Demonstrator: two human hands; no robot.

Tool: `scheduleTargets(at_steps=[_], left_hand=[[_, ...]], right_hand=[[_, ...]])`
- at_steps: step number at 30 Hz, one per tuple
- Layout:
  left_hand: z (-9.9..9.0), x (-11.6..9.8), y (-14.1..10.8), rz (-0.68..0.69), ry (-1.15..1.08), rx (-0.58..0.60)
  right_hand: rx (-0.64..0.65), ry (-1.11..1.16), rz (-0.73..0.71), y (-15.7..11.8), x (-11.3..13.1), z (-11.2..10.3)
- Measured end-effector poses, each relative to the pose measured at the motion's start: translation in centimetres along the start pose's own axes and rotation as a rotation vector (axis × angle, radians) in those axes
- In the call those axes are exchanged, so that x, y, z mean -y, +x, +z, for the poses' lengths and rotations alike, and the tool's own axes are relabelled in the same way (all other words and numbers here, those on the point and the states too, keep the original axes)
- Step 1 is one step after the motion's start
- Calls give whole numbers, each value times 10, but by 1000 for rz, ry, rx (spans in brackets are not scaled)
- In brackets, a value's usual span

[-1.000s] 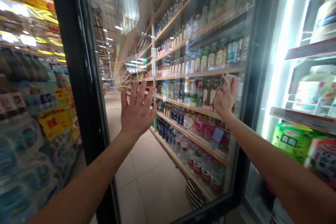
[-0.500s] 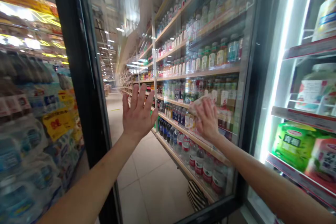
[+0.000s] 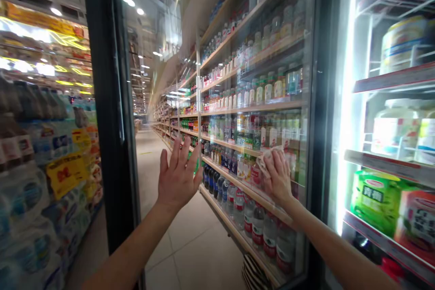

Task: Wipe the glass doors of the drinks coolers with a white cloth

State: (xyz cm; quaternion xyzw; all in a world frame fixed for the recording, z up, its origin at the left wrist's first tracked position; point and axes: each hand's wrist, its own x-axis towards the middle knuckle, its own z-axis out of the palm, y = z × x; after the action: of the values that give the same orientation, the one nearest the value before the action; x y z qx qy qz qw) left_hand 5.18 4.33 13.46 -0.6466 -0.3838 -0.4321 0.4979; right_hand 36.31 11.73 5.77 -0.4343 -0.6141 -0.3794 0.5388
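Observation:
A glass door (image 3: 190, 253) with a black frame (image 3: 102, 113) stands in front of me, and shelves show through the pane. My left hand (image 3: 179, 176) is raised with its fingers spread and its palm toward the glass; nothing is in it. On the right half of the pane, my right hand (image 3: 279, 176) presses a pale, crumpled cloth (image 3: 264, 163) against the glass. The fingers lie over the cloth and hide part of it.
To the right is a lit fridge with a green package (image 3: 377, 195) and white-capped bottles (image 3: 394, 127) on its shelves. At left are stacked bottle packs (image 3: 27, 199) with a yellow sign (image 3: 66, 170). A striped bag or cloth (image 3: 254, 274) is low beyond the glass.
My right hand and the cloth have moved down and slightly right across the glass. My left hand sits a little lower in view, still spread. The whole view has shifted somewhat.

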Motion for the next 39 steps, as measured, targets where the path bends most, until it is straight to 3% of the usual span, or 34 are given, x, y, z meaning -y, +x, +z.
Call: scheduleTargets(at_steps=[1,5,7,10,13,15,17,20,22,24,28,30,34,36,39], left_hand=[[0,0,-2,-1,-5,-1],[2,-2,-6,4,-27,-20],[3,-1,-7,17,-37,-28],[4,0,-8,66,-48,-27],[3,-3,-13,119,-69,-7],[3,-8,-24,130,-93,18],[4,-15,-41,135,-123,48],[6,-28,-69,131,-159,80],[8,-35,-85,116,-170,90],[10,-40,-94,100,-177,91],[11,-43,-100,93,-170,104],[12,-43,-101,96,-153,117],[13,-43,-103,88,-136,128],[13,-44,-103,80,-137,133],[12,-44,-102,78,-146,140]], right_hand=[[-9,-5,36,-1,-8,0],[-242,-55,461,1,-52,2],[-266,-54,501,-4,-52,4],[-197,-29,341,-21,-9,5],[-12,36,-9,-37,41,4],[47,52,-133,-41,47,2],[-9,23,-57,-45,31,3],[-169,-59,267,-55,1,7],[-196,-83,362,-68,4,9],[-83,-52,243,-84,26,7],[211,80,-259,-102,68,-1],[180,60,-247,-97,67,-3],[-44,-71,191,-85,61,1],[14,-23,91,-87,76,2],[169,112,-248,-88,103,2]])
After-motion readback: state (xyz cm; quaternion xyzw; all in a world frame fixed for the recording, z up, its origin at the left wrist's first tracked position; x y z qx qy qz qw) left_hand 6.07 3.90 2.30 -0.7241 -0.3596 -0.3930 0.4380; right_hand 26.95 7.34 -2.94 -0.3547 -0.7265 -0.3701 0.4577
